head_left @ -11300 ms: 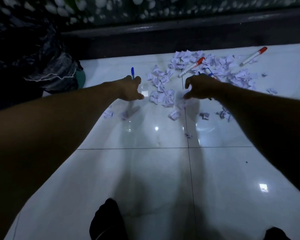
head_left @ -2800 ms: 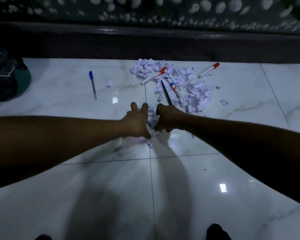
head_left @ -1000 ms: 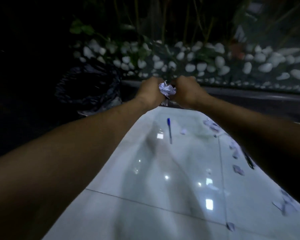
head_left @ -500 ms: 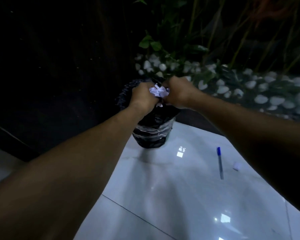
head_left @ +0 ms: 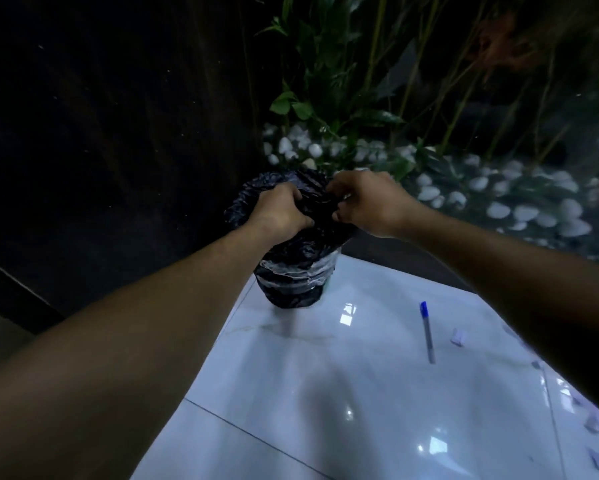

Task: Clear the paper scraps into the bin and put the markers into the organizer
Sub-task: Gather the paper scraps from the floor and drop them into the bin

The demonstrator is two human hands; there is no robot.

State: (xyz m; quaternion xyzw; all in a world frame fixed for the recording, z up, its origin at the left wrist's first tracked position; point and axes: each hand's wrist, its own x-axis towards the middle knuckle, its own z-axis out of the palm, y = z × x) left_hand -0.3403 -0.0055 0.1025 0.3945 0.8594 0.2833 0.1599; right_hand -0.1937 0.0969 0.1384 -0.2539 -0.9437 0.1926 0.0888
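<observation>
The left hand (head_left: pixel 283 211) is over the mouth of the bin (head_left: pixel 296 268), knuckles up, fingers curled downward into the dark opening. Whether it holds paper or grips the black liner cannot be told; the fingertips are lost against the plastic. The right hand (head_left: pixel 369 202) sits just beside it over the same opening, fingers bent and loosely spread, thumb and forefinger drawn near each other above the liner. Nothing can be made out between them, so whether this hand is closed on anything cannot be told either. Both forearms reach forward from the lower corners of the view.

The bin is a small container wrapped in a crumpled black bag, with lighter bands round its lower part. It stands at the far left corner of the floor (head_left: pixel 325 393), near a dark wall.

The floor is glossy white tile with thin grout lines and bright reflections. A blue-capped pen (head_left: pixel 427 332) lies on it to the right of the bin, well apart from it, cap pointing away from the person. Just right of the pen lies a single paper scrap (head_left: pixel 458 337). Further paper scraps (head_left: pixel 594 424) lie along the right edge — dim and partly hidden by the right forearm.

Behind the bin runs a planted bed — white pebbles (head_left: pixel 498 199) below, green stems and leaves (head_left: pixel 325 81) above. The room is dim.
</observation>
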